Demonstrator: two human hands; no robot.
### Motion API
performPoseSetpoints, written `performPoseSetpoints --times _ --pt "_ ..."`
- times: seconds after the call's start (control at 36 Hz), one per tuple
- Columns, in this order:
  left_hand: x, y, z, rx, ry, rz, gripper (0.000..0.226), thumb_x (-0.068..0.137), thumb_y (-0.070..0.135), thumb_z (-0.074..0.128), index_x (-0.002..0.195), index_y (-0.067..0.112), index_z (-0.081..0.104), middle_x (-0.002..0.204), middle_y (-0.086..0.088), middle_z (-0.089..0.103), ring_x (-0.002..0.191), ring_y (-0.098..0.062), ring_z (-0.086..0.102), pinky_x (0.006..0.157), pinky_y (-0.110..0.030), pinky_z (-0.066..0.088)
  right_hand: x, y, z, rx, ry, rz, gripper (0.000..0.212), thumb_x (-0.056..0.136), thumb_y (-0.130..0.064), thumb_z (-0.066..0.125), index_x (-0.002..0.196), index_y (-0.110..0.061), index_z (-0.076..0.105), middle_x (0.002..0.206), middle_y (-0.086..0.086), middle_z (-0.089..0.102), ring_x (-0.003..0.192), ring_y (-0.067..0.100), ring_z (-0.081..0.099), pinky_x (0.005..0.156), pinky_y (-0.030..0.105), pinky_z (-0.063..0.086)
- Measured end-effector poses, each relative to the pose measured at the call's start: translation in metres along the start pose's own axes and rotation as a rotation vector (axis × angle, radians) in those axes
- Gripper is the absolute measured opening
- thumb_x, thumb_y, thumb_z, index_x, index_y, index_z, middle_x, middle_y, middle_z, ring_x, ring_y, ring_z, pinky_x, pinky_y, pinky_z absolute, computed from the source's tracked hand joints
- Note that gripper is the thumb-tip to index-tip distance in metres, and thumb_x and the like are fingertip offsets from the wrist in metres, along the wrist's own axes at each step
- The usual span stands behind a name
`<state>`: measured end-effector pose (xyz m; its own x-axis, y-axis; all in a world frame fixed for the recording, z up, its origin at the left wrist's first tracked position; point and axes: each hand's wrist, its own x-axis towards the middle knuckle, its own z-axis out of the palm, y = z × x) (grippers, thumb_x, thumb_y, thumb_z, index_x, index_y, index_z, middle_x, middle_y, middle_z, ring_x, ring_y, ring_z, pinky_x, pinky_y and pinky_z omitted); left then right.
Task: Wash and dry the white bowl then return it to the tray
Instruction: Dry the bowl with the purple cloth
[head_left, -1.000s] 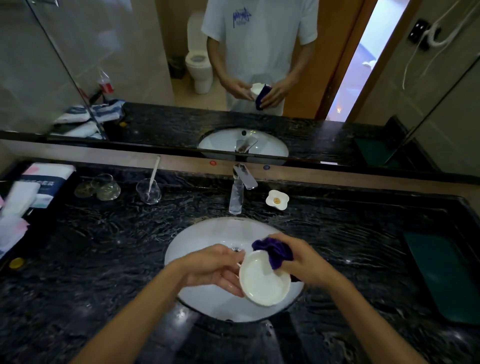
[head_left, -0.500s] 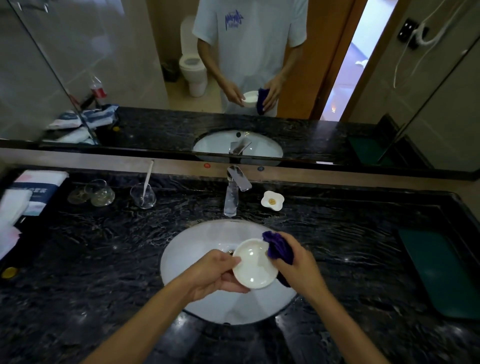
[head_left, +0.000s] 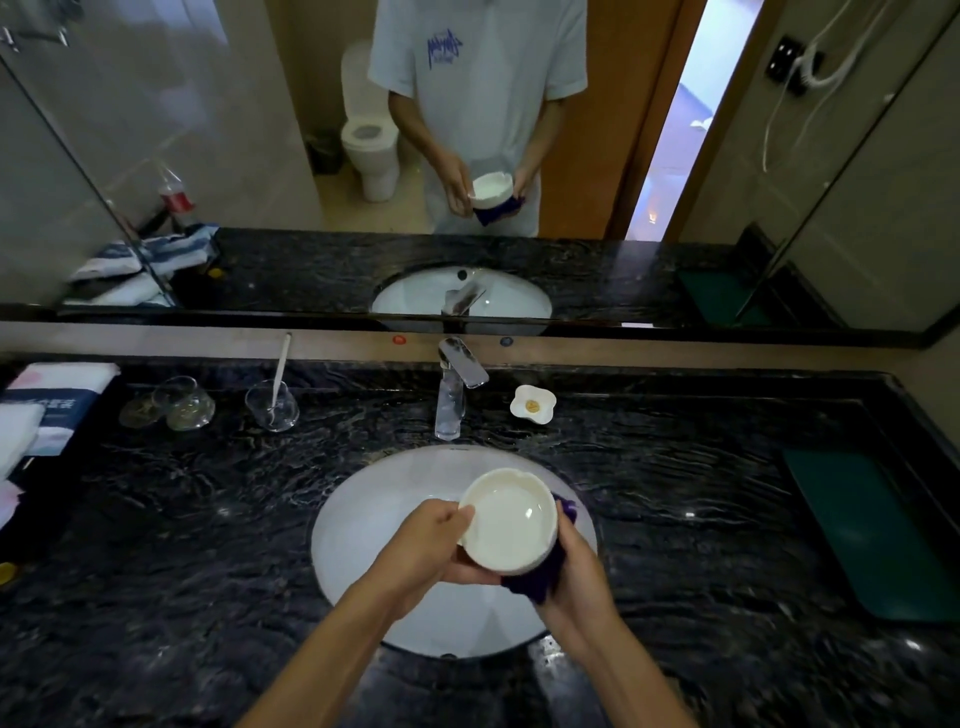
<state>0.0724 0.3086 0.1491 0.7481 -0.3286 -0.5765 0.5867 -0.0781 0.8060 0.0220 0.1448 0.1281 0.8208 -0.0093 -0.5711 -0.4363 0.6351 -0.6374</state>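
Note:
The white bowl (head_left: 508, 519) is held upright over the white sink basin (head_left: 363, 525), its opening facing up at me. My left hand (head_left: 431, 551) grips its left rim and underside. My right hand (head_left: 576, 577) presses a purple cloth (head_left: 540, 579) against the bowl's right side and bottom; most of the cloth is hidden under the bowl. The dark green tray (head_left: 862, 530) lies on the counter at the far right, well apart from both hands.
A chrome faucet (head_left: 454, 384) stands behind the basin, shut off. A small flower-shaped dish (head_left: 533, 404) sits to its right. Glass cups (head_left: 270, 405) and a glass lid (head_left: 176, 405) stand at the back left, folded towels (head_left: 47, 400) at the far left. A mirror spans the wall.
The bowl has turned from tilted toward me to upright. The purple cloth has moved from the bowl's upper right rim down to its right side and underside.

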Motion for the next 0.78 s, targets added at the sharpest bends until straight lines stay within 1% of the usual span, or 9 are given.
performPoseSetpoints --times 0.08,0.17,0.28,0.39,0.44,0.53,0.58,0.69,0.78 --pt "0.001 0.002 -0.002 0.053 0.016 -0.036 0.031 0.108 0.018 0.043 0.114 -0.007 0.061 0.127 -0.027 0.06 0.086 -0.039 0.078 0.075 -0.044 0.065 0.002 0.006 -0.005 0.024 -0.022 0.043 0.042 0.082 -0.049 0.062 0.11 -0.021 0.076 0.119 0.014 0.073 0.101 0.029 0.074 0.073 0.044 0.06" --pt "-0.001 0.002 -0.004 0.061 -0.017 -0.036 0.028 0.108 0.017 0.045 0.106 -0.004 0.063 0.127 -0.022 0.059 0.086 -0.034 0.078 0.071 -0.04 0.065 0.004 0.002 -0.014 0.03 0.01 0.051 0.039 0.09 -0.045 0.058 0.113 -0.019 0.075 0.118 0.013 0.074 0.104 0.031 0.073 0.077 0.048 0.06" --pt "-0.004 0.002 -0.01 0.059 -0.064 0.001 0.03 0.107 0.019 0.047 0.107 -0.002 0.069 0.113 -0.022 0.069 0.088 -0.035 0.078 0.076 -0.043 0.065 0.005 -0.015 -0.029 0.026 0.019 0.023 0.037 0.096 -0.043 0.053 0.115 -0.021 0.075 0.12 0.013 0.073 0.107 0.034 0.071 0.076 0.047 0.059" --pt "-0.007 0.008 -0.011 0.032 -0.077 0.029 0.031 0.105 0.02 0.05 0.103 0.002 0.075 0.106 -0.022 0.074 0.089 -0.039 0.077 0.074 -0.042 0.065 0.004 -0.03 -0.033 0.017 -0.026 -0.041 0.043 0.098 -0.044 0.05 0.127 -0.018 0.068 0.13 0.012 0.068 0.12 0.032 0.065 0.087 0.044 0.057" --pt "-0.007 0.01 -0.005 0.05 -0.083 0.036 0.031 0.105 0.021 0.049 0.103 0.003 0.075 0.105 -0.022 0.074 0.089 -0.038 0.077 0.074 -0.041 0.065 0.004 -0.028 -0.027 0.01 -0.031 -0.038 0.043 0.097 -0.045 0.051 0.126 -0.019 0.069 0.128 0.012 0.069 0.117 0.031 0.066 0.082 0.042 0.058" --pt "-0.005 0.009 0.005 0.096 -0.063 0.044 0.033 0.106 0.021 0.048 0.109 -0.001 0.071 0.112 -0.026 0.07 0.089 -0.038 0.076 0.073 -0.04 0.065 0.005 -0.017 -0.018 -0.035 -0.015 0.025 0.043 0.094 -0.05 0.053 0.114 -0.02 0.075 0.117 0.016 0.074 0.095 0.029 0.074 0.064 0.037 0.057" --pt "-0.003 0.009 0.007 0.104 -0.054 0.029 0.032 0.107 0.021 0.047 0.111 -0.003 0.068 0.116 -0.025 0.068 0.087 -0.038 0.077 0.073 -0.041 0.065 0.004 -0.011 -0.018 -0.045 -0.015 0.077 0.044 0.093 -0.049 0.053 0.115 -0.016 0.074 0.116 0.019 0.073 0.089 0.03 0.074 0.061 0.037 0.057" --pt "-0.001 0.002 0.005 0.058 -0.071 -0.026 0.033 0.107 0.02 0.048 0.114 -0.007 0.065 0.124 -0.025 0.062 0.086 -0.037 0.078 0.073 -0.041 0.065 0.004 -0.011 -0.029 0.015 -0.014 0.154 0.043 0.099 -0.042 0.051 0.122 -0.012 0.071 0.123 0.019 0.07 0.109 0.037 0.07 0.081 0.051 0.06" --pt "0.001 -0.005 0.003 0.021 -0.065 -0.03 0.034 0.106 0.021 0.05 0.108 -0.007 0.07 0.121 -0.027 0.064 0.088 -0.038 0.077 0.075 -0.043 0.065 0.003 -0.019 -0.042 0.035 0.004 0.156 0.04 0.1 -0.036 0.049 0.125 -0.012 0.069 0.125 0.019 0.069 0.119 0.041 0.063 0.102 0.062 0.048"
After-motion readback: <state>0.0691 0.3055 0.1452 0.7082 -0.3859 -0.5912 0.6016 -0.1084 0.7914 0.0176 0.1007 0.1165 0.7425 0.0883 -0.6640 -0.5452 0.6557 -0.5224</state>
